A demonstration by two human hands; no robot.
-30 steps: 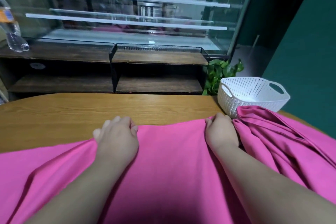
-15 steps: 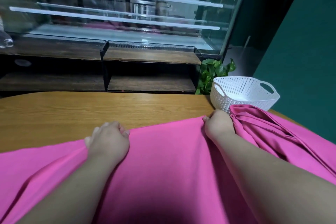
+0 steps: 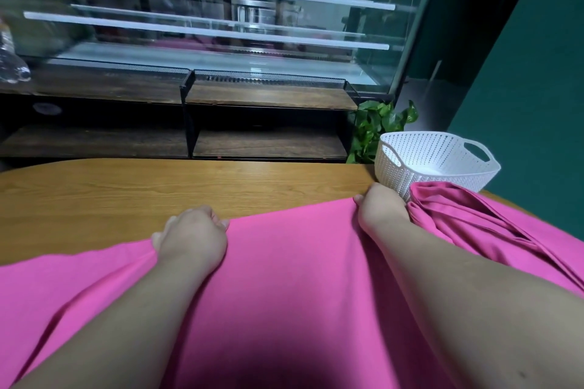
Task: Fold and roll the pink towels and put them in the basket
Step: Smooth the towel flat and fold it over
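The left hand and the right hand each have their fingers curled over the far edge of a flat, smooth bright-pink towel, gripping it at two points well apart. This towel lies spread across the near part of the oval light-wood table. A second, bunched pink towel lies just right of the right hand, touching the near wall of the white perforated plastic basket that stands at the table's far right corner, beside a green leafy plant.
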